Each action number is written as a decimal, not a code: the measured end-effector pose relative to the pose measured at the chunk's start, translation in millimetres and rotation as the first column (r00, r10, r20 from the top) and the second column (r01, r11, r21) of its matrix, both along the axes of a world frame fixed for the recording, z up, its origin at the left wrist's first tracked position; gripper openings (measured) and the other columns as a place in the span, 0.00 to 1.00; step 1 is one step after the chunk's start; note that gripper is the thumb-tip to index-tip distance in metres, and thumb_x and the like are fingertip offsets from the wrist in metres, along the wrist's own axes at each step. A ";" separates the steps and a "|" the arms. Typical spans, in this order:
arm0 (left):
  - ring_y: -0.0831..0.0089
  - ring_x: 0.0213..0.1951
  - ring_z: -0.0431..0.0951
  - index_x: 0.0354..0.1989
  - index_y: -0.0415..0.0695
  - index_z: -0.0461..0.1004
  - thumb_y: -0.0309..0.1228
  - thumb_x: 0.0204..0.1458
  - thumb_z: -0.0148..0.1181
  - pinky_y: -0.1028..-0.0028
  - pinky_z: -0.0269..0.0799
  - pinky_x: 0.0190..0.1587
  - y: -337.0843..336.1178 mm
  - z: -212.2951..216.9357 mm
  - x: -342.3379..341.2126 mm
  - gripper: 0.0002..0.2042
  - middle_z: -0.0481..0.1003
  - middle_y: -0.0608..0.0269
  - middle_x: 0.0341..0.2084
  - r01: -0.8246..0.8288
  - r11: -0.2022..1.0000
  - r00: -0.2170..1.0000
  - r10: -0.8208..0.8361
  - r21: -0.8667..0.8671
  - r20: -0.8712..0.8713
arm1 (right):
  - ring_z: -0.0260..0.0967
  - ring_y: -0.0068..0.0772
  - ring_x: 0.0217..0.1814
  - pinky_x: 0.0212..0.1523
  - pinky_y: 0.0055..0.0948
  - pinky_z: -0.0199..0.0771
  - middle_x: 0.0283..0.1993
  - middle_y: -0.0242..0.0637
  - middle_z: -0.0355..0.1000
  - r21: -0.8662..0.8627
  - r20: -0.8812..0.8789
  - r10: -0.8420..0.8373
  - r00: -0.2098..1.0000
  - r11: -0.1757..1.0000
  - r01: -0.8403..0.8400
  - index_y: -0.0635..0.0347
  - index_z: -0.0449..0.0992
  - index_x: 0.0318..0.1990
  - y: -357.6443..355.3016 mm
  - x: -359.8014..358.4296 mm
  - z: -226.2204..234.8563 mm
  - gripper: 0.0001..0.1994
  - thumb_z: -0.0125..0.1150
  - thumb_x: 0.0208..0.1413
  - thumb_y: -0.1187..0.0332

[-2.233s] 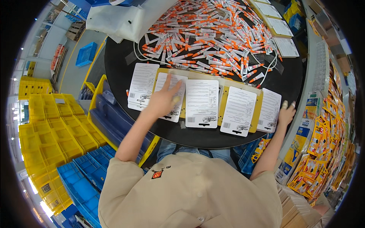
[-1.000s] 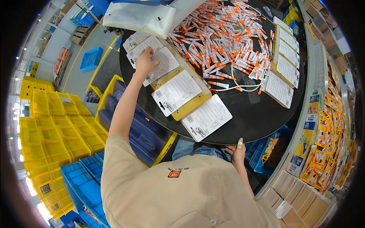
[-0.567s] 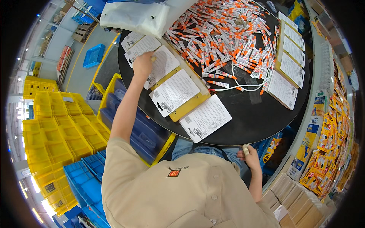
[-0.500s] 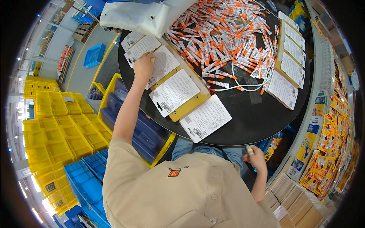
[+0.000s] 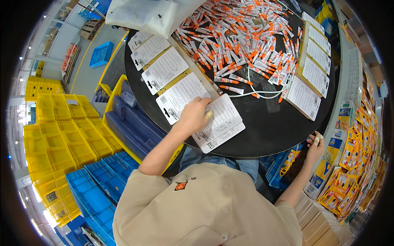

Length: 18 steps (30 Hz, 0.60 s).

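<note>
My left hand (image 5: pixel 193 117) rests palm down on a white printed card (image 5: pixel 223 123) at the near edge of the round black table (image 5: pixel 266 127); the fingers are bent onto the paper and hold nothing. More such cards (image 5: pixel 164 69) lie in a row running to the far left. A big heap of small orange-capped tubes (image 5: pixel 242 37) covers the far side. My right hand (image 5: pixel 315 144) hangs off the table's right rim with a taped fingertip; whether it holds anything is unclear.
A white cable (image 5: pixel 262 91) lies across the middle. More cards on brown boards (image 5: pixel 314 65) line the right side. A white plastic bag (image 5: pixel 147 14) sits at the far edge. Blue and yellow crates (image 5: pixel 61 147) are stacked left; packaged goods (image 5: pixel 353 164) stand right.
My left hand came back from the far-left cards to the nearest card at the table's front. My right hand rose from below the table toward its right rim.
</note>
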<state>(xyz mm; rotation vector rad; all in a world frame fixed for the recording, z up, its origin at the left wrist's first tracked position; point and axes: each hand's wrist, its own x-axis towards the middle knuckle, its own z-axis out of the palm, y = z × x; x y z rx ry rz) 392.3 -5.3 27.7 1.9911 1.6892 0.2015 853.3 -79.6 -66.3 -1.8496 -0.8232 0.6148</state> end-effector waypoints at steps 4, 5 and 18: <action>0.56 0.39 0.76 0.49 0.40 0.73 0.37 0.51 0.62 0.63 0.72 0.43 16.0 -1.4 -22.5 0.19 0.74 0.50 0.37 -0.201 0.965 0.969 0.171 0.168 0.178 | 0.69 0.13 0.32 0.27 0.14 0.63 0.37 0.31 0.77 0.028 0.039 -0.104 0.994 0.994 0.102 0.57 0.78 0.44 15.8 70.2 -65.1 0.11 0.51 0.64 0.64; 0.57 0.40 0.75 0.52 0.43 0.73 0.38 0.51 0.62 0.65 0.72 0.43 30.5 1.6 -38.7 0.20 0.74 0.50 0.41 -0.188 0.972 0.967 0.159 0.140 0.201 | 0.71 0.23 0.42 0.36 0.22 0.70 0.47 0.36 0.75 -0.090 0.045 -0.129 0.991 0.987 0.132 0.59 0.75 0.49 24.3 86.2 -79.7 0.14 0.52 0.64 0.61; 0.42 0.43 0.78 0.67 0.62 0.56 0.32 0.52 0.51 0.60 0.76 0.45 108.4 -38.3 -121.4 0.30 0.49 0.30 0.65 -0.049 0.993 0.873 0.095 0.108 -0.478 | 0.70 0.51 0.51 0.48 0.42 0.69 0.47 0.56 0.74 -0.355 0.100 -0.404 0.909 0.839 0.412 0.76 0.75 0.45 100.4 111.4 -131.2 0.38 0.41 0.61 0.38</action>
